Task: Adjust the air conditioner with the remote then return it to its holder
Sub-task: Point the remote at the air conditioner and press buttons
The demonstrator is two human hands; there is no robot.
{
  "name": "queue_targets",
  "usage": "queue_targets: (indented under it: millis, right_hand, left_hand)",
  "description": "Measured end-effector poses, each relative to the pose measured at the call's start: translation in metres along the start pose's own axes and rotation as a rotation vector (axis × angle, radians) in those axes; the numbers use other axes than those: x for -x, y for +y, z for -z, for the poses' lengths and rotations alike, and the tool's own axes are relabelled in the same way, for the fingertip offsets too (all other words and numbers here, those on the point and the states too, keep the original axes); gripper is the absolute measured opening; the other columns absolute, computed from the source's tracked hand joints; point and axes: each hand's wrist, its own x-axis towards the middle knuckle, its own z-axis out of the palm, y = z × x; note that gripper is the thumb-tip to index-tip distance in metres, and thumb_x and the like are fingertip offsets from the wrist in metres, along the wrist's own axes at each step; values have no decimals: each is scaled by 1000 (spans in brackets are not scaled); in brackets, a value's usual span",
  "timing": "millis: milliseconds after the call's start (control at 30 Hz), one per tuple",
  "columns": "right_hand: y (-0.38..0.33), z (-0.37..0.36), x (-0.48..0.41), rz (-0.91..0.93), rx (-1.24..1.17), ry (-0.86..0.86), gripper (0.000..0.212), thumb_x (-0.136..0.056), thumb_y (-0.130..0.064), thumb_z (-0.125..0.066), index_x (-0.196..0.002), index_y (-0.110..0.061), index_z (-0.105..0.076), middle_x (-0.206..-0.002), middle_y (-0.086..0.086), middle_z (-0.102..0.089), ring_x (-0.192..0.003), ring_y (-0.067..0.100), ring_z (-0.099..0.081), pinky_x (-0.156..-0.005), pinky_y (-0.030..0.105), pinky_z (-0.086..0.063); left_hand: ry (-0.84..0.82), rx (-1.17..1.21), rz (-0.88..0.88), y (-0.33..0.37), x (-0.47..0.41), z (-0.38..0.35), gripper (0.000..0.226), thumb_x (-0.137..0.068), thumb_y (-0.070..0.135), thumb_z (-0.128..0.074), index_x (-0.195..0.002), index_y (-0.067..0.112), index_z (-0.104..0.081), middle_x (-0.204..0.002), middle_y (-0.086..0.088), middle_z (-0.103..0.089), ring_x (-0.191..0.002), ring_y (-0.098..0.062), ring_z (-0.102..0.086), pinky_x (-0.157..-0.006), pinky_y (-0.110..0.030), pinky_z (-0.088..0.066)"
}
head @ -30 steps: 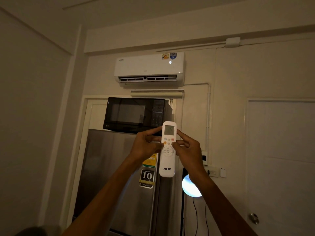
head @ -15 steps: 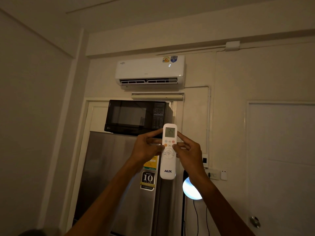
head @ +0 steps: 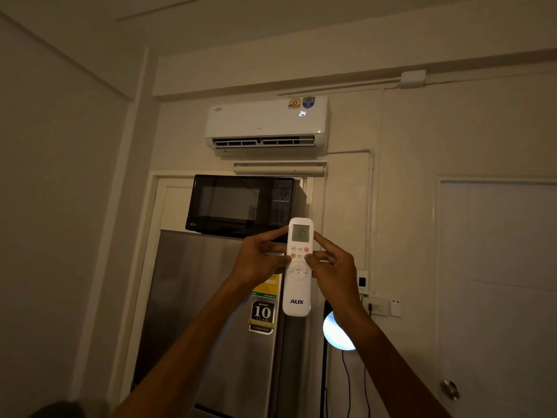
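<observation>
A white AUX remote is held upright at mid frame, its small screen lit. My left hand grips its left edge, thumb near the orange button. My right hand holds the right edge, thumb on a button beside the round pad. High on the wall is the white air conditioner, its display reading 24 and its vent flap open. A small white holder-like box is fixed to the wall beside a switch plate; I cannot tell if it is the remote's holder.
A black microwave sits on a steel fridge straight ahead. A glowing round lamp with hanging cables is behind my right forearm. A white door with a round knob is at right.
The air conditioner's display went from a single dim digit to a clear 24. Both hands stayed on the remote; the view drifted so everything sits slightly lower in frame.
</observation>
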Motion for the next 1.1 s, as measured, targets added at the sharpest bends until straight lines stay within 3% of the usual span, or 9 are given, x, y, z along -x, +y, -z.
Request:
queue_targets:
  millis: [267, 467, 767, 1000, 1100]
  right_hand:
    - [5, 0, 2, 1, 6, -1, 50, -86, -14, -63, -132, -27, -50, -114, 8, -70, -95, 19, -70, -74, 34, -60]
    - [8, 2, 2, -1, -2, -5, 50, -86, -14, -63, -132, -29, -50, -113, 8, -71, -91, 14, -69, -74, 33, -60]
    - [12, 2, 3, -4, 0, 3, 50, -85, -15, -64, -131, -29, -51, -113, 8, -71, -96, 19, -70, -77, 39, -60]
    - [14, -1, 0, -2, -4, -2, 50, -85, -15, -64, -130, -30, -51, -115, 5, -70, -89, 10, -68, -70, 28, -59]
    - [16, -1, 1, -7, -3, -5, 50, -85, -15, -64, -131, -31, -51, -114, 5, -71, -90, 13, -69, -73, 34, -60]
  left_hand:
    - [5, 8, 14, -6, 2, 1, 58, -79, -1, -66, -128, 27, -52, -105, -4, -69, -83, -6, -68, -55, -16, -56]
    - [-3, -4, 11, -7, 1, 0, 58, -79, -1, -66, -127, 27, -52, -89, 10, -68, -74, 0, -68, -53, -14, -54]
    - [-3, -5, 15, -11, 0, -2, 57, -79, -2, -65, -127, 27, -53, -88, 10, -69, -73, 3, -69, -53, -14, -54]
    - [6, -18, 9, -13, -1, 0, 58, -78, -2, -66, -126, 29, -53, -92, 7, -70, -77, 0, -69, -55, -15, -55]
    - [9, -29, 9, -14, -1, 0, 58, -78, -1, -67, -125, 30, -54, -95, 5, -69, -77, 0, -68, -54, -14, -55]
